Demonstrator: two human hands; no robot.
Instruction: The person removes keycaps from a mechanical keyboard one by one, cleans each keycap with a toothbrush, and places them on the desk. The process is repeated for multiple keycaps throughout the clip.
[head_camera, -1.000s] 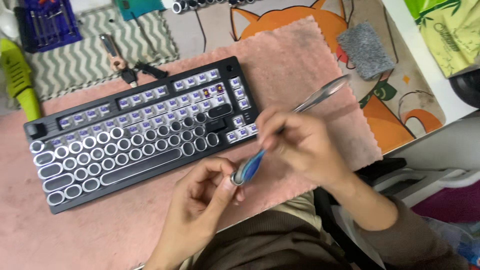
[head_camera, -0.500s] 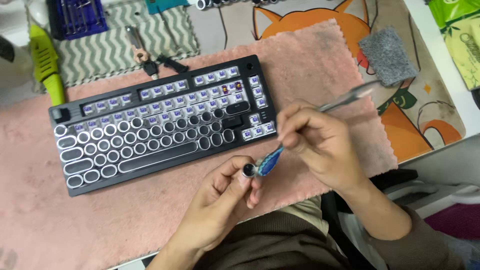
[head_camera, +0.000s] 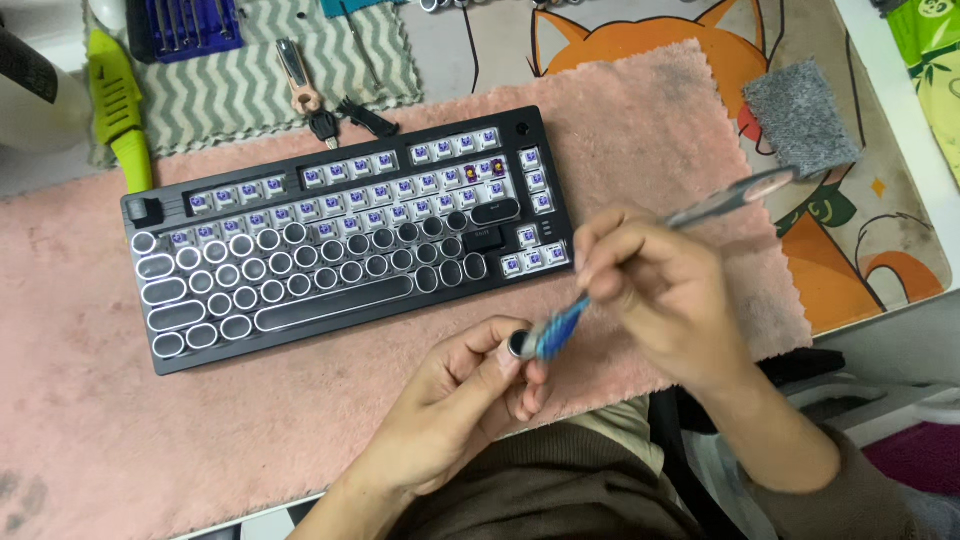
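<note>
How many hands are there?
2. The left hand pinches a small round keycap near the pink mat's front edge; the right hand, beside the keyboard, holds a brush against the keycap.

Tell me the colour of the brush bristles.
Blue, some lighter strands; the brush, in the right hand, touches a keycap held by the left hand. Head view.

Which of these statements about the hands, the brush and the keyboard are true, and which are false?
1. The left hand holds a small round keycap. True.
2. The right hand holds a brush with blue bristles. True.
3. The keyboard lies on a green towel. False: it lies on a pink towel.
4. Every key still has its cap. False: the upper rows show bare switches.
5. A grey cloth pad lies on the cat desk mat. True.
</note>
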